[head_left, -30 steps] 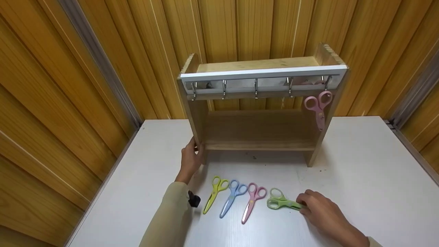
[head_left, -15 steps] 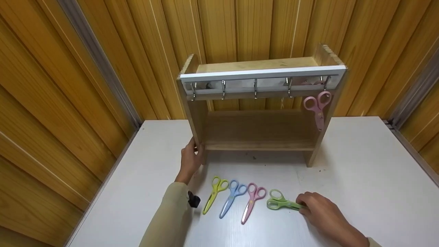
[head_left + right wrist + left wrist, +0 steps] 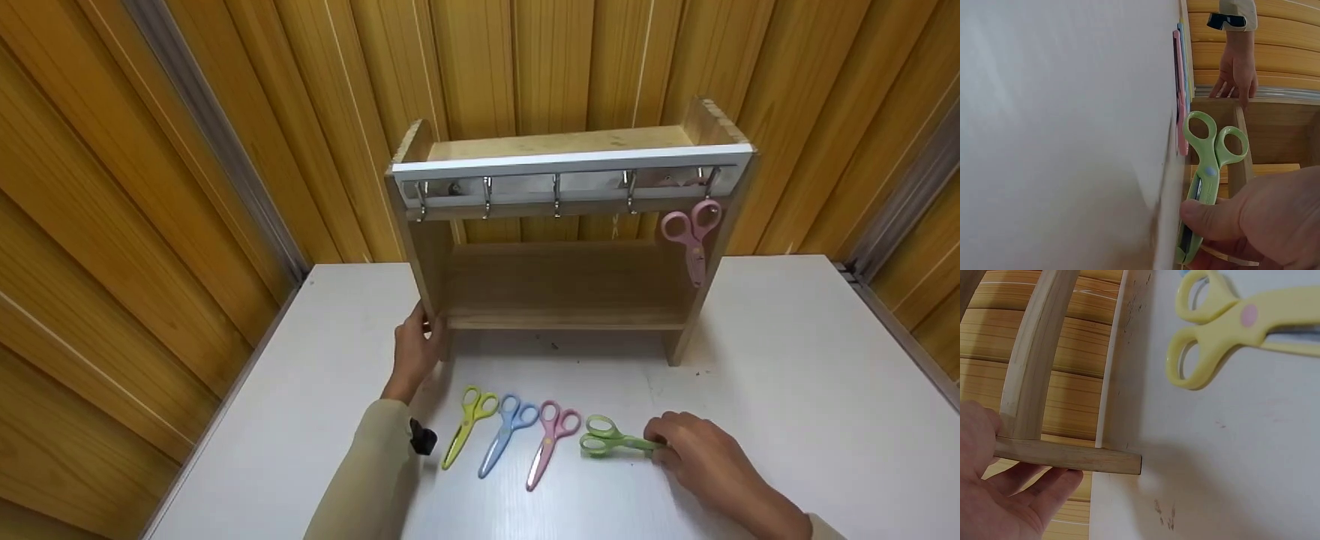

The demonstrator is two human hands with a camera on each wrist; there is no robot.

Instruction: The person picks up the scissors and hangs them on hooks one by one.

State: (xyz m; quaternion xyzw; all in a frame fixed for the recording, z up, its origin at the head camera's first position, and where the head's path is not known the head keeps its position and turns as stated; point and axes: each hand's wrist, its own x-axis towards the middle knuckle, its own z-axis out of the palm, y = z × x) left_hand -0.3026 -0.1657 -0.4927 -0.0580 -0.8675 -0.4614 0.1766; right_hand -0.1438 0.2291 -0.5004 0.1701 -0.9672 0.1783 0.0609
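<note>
My right hand (image 3: pixel 701 457) pinches the green scissors (image 3: pixel 611 439) by the blade end, handle loops pointing left. In the right wrist view the thumb presses on the blades of these green scissors (image 3: pixel 1207 169). My left hand (image 3: pixel 414 351) grips the lower left side panel of the wooden shelf (image 3: pixel 562 319); the left wrist view shows its thumb and fingers on either side of the wood. Yellow scissors (image 3: pixel 466 427), blue scissors (image 3: pixel 507 435) and pink scissors (image 3: pixel 552 444) lie in a row between the hands. Another pink pair of scissors (image 3: pixel 694 244) hangs from the rightmost hook.
Several metal hooks (image 3: pixel 556 195) line the white rail (image 3: pixel 525 161) across the shelf's top front. The shelf stands on a white table (image 3: pixel 810 360), close to a wood-panelled wall (image 3: pixel 555 60). More panelling (image 3: pixel 112 225) rises along the left.
The green scissors tilt slightly in my right hand and appear to lift a little at the handles. My left hand keeps its hold on the shelf.
</note>
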